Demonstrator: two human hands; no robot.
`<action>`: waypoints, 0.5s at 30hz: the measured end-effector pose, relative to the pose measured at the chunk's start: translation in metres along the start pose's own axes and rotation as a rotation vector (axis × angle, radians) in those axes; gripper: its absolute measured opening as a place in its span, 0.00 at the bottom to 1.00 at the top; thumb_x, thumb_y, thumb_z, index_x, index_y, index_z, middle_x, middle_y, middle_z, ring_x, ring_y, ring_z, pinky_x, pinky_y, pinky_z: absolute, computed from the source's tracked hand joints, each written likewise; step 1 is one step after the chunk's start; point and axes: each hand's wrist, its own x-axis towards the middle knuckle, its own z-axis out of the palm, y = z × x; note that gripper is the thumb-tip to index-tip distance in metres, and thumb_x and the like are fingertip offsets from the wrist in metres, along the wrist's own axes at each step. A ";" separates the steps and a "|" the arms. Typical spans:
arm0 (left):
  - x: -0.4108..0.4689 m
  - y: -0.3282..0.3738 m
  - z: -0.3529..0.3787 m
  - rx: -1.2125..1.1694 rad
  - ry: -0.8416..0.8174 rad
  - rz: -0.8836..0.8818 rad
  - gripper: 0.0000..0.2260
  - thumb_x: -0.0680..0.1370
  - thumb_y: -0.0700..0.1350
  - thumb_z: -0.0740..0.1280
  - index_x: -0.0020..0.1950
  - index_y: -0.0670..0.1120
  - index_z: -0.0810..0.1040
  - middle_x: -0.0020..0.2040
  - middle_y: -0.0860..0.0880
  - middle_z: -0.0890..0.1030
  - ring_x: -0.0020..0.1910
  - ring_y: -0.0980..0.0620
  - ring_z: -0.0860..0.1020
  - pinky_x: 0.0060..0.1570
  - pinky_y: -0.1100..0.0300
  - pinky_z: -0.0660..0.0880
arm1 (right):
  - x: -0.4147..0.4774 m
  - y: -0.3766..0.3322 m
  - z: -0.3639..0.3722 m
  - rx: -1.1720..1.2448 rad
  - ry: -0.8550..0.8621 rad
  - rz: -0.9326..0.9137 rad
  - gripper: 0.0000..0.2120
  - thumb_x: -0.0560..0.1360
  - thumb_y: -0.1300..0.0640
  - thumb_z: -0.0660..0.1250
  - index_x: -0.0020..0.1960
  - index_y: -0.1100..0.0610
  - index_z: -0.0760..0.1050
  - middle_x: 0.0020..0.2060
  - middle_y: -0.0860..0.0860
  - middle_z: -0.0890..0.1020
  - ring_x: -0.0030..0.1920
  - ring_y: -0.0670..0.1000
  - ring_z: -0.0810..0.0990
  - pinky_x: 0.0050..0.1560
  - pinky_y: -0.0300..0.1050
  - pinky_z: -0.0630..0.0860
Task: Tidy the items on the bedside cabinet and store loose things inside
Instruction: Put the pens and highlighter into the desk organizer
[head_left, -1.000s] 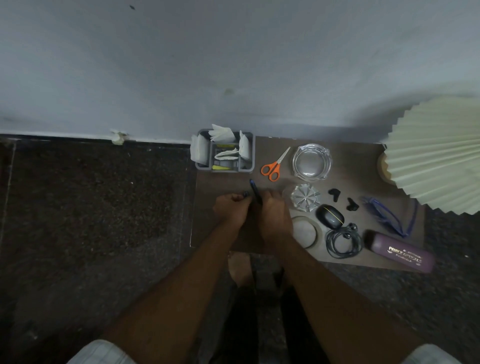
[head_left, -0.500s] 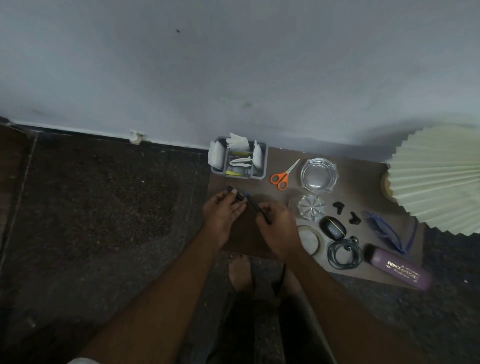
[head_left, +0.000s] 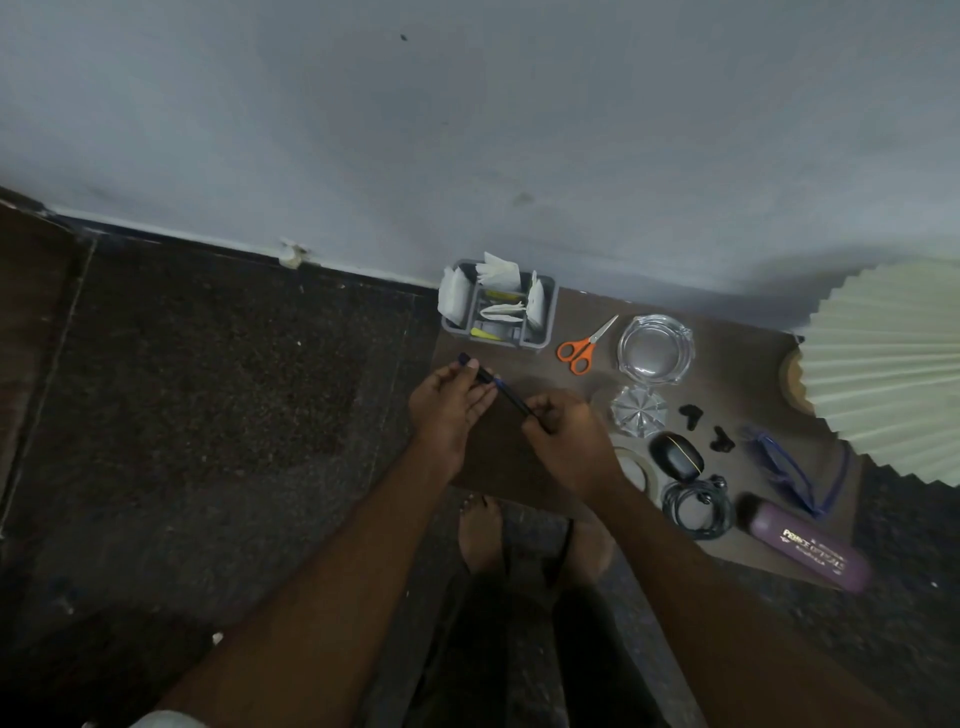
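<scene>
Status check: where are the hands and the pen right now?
Left hand and right hand both gripping the pen above the cabinet top. Nothing blocking.

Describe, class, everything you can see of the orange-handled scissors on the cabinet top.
The scissors have two orange loop handles, plastic by the look, and short pale metal blades. They appear shut and lie flat on the brown cabinet top, handles toward the person, tips pointing up and right toward the wall. They sit between the grey organiser tray and the clear glass ashtray, touching neither, and neither hand touches them.
</scene>
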 end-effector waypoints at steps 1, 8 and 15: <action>-0.001 -0.001 0.000 0.009 -0.005 0.004 0.05 0.81 0.37 0.67 0.55 0.40 0.73 0.48 0.39 0.82 0.46 0.45 0.84 0.49 0.56 0.82 | 0.000 0.001 0.000 -0.005 -0.001 -0.001 0.07 0.71 0.61 0.71 0.49 0.55 0.81 0.43 0.46 0.80 0.45 0.48 0.79 0.46 0.41 0.73; -0.004 -0.002 0.003 0.021 0.028 0.043 0.08 0.80 0.37 0.67 0.59 0.40 0.73 0.52 0.37 0.82 0.44 0.46 0.84 0.49 0.56 0.82 | 0.001 0.006 0.001 -0.006 -0.008 -0.030 0.08 0.70 0.61 0.71 0.49 0.55 0.82 0.43 0.44 0.79 0.43 0.42 0.75 0.45 0.35 0.68; -0.007 -0.008 0.010 0.177 -0.054 0.004 0.02 0.79 0.39 0.69 0.49 0.45 0.78 0.46 0.44 0.85 0.41 0.51 0.85 0.45 0.60 0.82 | 0.006 -0.001 0.000 0.363 -0.100 0.157 0.11 0.75 0.66 0.67 0.44 0.51 0.80 0.31 0.46 0.82 0.26 0.44 0.78 0.29 0.39 0.75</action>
